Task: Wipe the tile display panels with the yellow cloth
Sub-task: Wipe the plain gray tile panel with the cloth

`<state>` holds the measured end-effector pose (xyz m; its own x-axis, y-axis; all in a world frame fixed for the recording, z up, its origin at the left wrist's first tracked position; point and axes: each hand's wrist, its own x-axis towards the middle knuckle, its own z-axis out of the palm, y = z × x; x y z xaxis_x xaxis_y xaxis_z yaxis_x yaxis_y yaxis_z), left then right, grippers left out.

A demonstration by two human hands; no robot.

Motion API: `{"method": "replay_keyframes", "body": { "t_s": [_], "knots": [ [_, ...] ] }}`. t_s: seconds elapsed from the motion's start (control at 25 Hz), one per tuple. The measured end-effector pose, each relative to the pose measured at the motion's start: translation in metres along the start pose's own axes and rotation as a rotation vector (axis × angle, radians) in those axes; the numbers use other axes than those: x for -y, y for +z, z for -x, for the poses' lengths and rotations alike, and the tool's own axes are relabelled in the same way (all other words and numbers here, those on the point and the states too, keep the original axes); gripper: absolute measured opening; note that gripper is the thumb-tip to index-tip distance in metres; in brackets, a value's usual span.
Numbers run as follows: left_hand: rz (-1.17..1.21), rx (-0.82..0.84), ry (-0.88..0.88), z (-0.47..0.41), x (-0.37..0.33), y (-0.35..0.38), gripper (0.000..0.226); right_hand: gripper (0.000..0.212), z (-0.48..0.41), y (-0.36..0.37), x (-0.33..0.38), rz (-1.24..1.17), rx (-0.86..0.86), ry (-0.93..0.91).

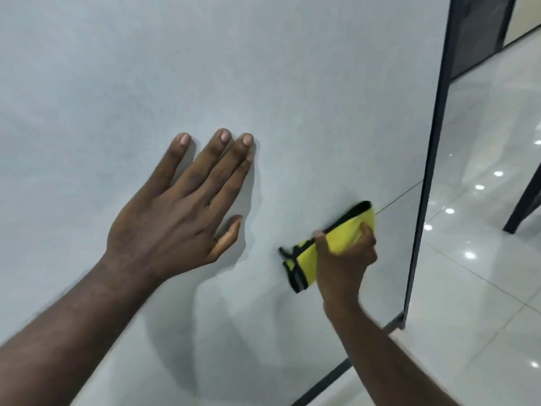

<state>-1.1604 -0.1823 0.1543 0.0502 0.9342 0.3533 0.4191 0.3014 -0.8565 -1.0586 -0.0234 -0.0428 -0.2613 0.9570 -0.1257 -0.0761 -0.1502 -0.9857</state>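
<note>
A large pale grey tile display panel [263, 68] fills most of the view, standing upright in a thin black frame. My left hand [181, 206] lies flat against it, fingers straight and spread, near the middle. Lower right on the panel, my right hand [345, 259] grips a folded yellow cloth [339, 238] with black edging and presses it onto the tile face. The cloth's black-trimmed corner sticks out to the left of my fingers. A thin joint line in the panel runs from the cloth toward the frame.
The panel's black frame edge [427, 177] runs down the right side to a black base rail [328, 379]. Beyond it lies a glossy white tiled floor [483, 273] with light reflections. A dark furniture leg [524, 200] stands at far right, another dark-framed panel [480, 30] at top right.
</note>
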Motion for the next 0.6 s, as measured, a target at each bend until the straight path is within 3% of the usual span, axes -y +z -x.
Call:
{"method": "replay_keyframes", "body": {
  "t_s": [0.08, 0.16, 0.28, 0.36, 0.44, 0.52, 0.6],
  "knots": [
    [0.005, -0.004, 0.015, 0.000, -0.005, 0.002, 0.084, 0.090, 0.022, -0.004, -0.009, 0.040, 0.107, -0.151],
    [0.008, -0.020, 0.002, 0.000, -0.005, 0.003, 0.084, 0.086, 0.010, -0.006, -0.013, 0.049, 0.085, -0.260],
    [-0.026, -0.031, -0.008, 0.002, -0.006, 0.004, 0.083, 0.085, -0.025, -0.014, -0.042, 0.056, -0.040, 0.006],
    [-0.036, -0.032, -0.004, 0.002, -0.006, 0.005, 0.082, 0.084, -0.007, -0.015, -0.053, 0.047, 0.038, 0.194],
    [-0.033, -0.025, 0.003, 0.002, -0.004, 0.006, 0.081, 0.085, 0.018, -0.007, -0.045, -0.004, 0.120, 0.102],
    [-0.014, -0.029, 0.008, 0.004, -0.004, 0.009, 0.080, 0.086, 0.016, -0.001, -0.027, -0.034, 0.073, -0.049],
    [-0.007, -0.038, 0.018, 0.005, -0.003, 0.009, 0.079, 0.083, -0.011, -0.003, -0.021, -0.026, -0.017, -0.066]
  ]
}}
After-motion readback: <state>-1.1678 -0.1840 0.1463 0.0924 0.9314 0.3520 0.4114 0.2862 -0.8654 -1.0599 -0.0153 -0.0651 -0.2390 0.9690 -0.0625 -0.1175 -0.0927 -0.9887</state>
